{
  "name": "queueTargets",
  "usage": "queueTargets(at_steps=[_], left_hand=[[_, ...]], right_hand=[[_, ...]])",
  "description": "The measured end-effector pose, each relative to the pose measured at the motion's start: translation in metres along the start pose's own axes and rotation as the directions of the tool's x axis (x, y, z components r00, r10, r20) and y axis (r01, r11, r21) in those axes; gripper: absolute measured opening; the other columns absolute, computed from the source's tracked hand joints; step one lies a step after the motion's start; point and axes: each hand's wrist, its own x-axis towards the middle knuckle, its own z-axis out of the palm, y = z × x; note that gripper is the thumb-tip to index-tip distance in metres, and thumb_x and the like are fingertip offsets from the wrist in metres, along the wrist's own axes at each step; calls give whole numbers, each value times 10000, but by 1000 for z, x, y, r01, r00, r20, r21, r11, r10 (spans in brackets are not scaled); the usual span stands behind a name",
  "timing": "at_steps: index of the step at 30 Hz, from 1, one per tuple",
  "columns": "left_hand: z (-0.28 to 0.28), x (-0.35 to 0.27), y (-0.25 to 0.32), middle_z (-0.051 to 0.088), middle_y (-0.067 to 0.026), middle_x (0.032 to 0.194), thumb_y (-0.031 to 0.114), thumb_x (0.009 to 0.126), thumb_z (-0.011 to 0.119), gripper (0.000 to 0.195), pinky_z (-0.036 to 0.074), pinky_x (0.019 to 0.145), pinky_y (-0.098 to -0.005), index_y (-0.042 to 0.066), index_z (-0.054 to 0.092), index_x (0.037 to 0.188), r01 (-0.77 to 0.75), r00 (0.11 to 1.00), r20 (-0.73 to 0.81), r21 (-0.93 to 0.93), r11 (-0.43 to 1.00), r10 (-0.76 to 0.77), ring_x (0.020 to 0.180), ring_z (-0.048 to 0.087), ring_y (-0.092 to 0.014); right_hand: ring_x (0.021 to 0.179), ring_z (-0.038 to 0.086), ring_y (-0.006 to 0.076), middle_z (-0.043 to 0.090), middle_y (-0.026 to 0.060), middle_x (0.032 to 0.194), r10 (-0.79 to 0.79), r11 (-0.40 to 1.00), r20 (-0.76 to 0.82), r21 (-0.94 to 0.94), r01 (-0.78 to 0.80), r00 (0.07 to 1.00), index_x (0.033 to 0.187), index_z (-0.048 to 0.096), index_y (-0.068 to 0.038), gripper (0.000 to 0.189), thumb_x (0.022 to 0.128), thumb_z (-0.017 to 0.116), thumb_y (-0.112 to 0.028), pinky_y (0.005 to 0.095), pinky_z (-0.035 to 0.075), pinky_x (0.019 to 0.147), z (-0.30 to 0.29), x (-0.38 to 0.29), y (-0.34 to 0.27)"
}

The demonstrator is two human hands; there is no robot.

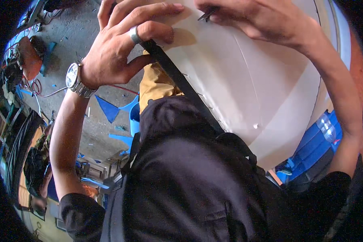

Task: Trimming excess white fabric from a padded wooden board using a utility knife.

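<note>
A large pale sheet, smooth and slightly curved, spreads before me, with a thin crease line and a row of small dark marks along its near-left edge. A black strap or strip runs along that edge towards my waist. My left hand, with a ring and a metal wristwatch, is at the upper end of the strip, thumb and a bent finger around it, other fingers spread over the sheet. My right hand is above the sheet and grips a small dark pointed tool, mostly hidden in the fingers.
Blue scraps and cords lie on the grey concrete floor at left, near a blue bin. Another person is at the lower left. A clear plastic bottle lies on blue material at right.
</note>
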Motion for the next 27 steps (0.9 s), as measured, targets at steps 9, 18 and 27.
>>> queueTargets(at_steps=[9, 18, 27], left_hand=[[-1, -6, -7, 533, -102, 1447, 255, 736, 795, 507, 152, 1171, -558, 189, 610, 1203, -3, 1000, 20, 12, 1000, 3, 1445, 350, -370], [-22, 45, 38, 662, -76, 1242, 146, 766, 770, 443, 334, 1099, -446, 130, 668, 1196, 254, 963, -80, -61, 965, -259, 1270, 533, -301], [3, 65, 61, 687, -21, 938, 137, 822, 725, 104, 439, 861, -380, 111, 691, 917, 387, 906, -229, 101, 917, -357, 932, 624, -267]], right_hand=[[678, 610, 233, 578, 79, 776, 199, 977, 464, -167, -136, 863, 929, 588, -44, 74, 880, 590, -99, 379, 496, 582, -10, 22, 3], [717, 633, 274, 617, 108, 788, 20, 937, -179, 348, 44, 984, 954, 610, -34, 145, 838, 680, -89, 371, 490, 615, -8, -23, 17], [806, 657, 379, 666, 224, 840, 690, 605, 389, 153, -781, 611, 926, 613, 36, 200, 826, 669, -128, 416, 512, 711, -35, 16, -32]])
